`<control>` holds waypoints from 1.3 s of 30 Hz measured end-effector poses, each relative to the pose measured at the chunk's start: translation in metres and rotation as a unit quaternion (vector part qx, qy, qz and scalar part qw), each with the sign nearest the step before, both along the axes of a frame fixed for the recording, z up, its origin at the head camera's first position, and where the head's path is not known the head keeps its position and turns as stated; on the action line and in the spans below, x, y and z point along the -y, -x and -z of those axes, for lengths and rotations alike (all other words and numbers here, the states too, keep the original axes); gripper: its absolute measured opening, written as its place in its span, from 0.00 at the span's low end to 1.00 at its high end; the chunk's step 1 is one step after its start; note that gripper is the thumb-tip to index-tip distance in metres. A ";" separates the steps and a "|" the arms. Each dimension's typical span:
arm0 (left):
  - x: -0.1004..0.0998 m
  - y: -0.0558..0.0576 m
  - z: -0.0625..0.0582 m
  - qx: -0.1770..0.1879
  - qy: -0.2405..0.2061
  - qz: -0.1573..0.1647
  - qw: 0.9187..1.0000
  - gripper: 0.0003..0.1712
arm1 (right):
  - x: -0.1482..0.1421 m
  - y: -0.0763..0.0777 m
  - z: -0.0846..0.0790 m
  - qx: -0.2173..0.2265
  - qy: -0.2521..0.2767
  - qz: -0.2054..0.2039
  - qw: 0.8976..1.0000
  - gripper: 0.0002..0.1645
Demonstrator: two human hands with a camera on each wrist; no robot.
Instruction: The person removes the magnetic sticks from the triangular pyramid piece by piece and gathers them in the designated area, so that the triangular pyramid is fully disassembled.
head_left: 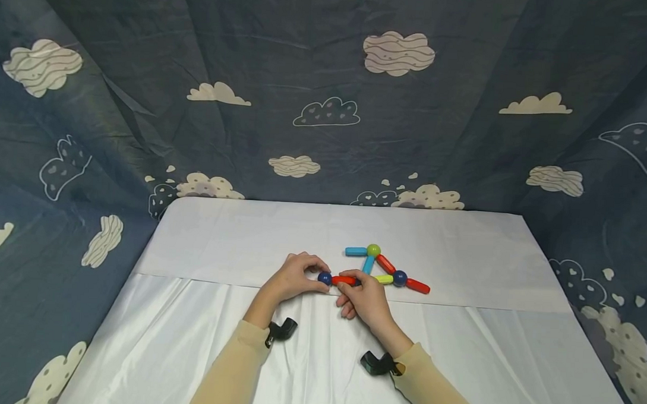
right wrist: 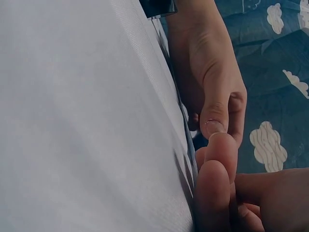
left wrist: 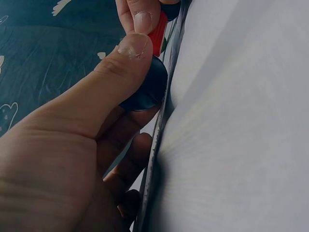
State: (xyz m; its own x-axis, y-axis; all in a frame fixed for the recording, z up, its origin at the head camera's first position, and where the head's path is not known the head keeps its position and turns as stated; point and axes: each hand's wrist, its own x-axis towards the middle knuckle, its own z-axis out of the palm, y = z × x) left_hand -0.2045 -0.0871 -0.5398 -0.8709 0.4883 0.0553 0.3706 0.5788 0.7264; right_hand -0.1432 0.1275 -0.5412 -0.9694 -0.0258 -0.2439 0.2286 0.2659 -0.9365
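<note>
My left hand (head_left: 293, 277) pinches a dark blue ball (head_left: 325, 278) between thumb and fingers. Touching that ball is a red rod (head_left: 344, 280), which my right hand (head_left: 372, 303) grips with thumb and forefinger. The left wrist view shows the same ball (left wrist: 150, 87) under my left thumb, the red rod (left wrist: 158, 38) just beyond it. Behind my right hand lie a light blue rod (head_left: 368, 264) and a yellow-green rod (head_left: 384, 279), their near ends partly hidden by the fingers. In the right wrist view my fingers cover the rod.
A green ball (head_left: 373, 250) joins another light blue rod (head_left: 356, 251) and a slanting red rod (head_left: 386, 264). Right of them, a second dark blue ball (head_left: 400, 278) carries one more red rod (head_left: 418, 286). White cloth covers the table (head_left: 477, 255); a cloud-print curtain (head_left: 328, 59) hangs behind.
</note>
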 end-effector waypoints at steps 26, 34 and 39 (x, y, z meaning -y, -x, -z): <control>0.005 0.000 -0.001 0.105 -0.119 0.012 0.987 0.19 | -0.001 -0.001 -0.001 -0.005 -0.007 -0.010 1.000 0.24; 0.005 0.000 0.000 0.101 -0.128 -0.020 0.986 0.23 | -0.001 -0.001 -0.003 -0.009 -0.023 -0.017 1.000 0.18; 0.004 0.002 0.000 0.083 -0.140 -0.091 0.982 0.22 | 0.000 -0.002 -0.003 -0.010 -0.020 -0.014 1.000 0.17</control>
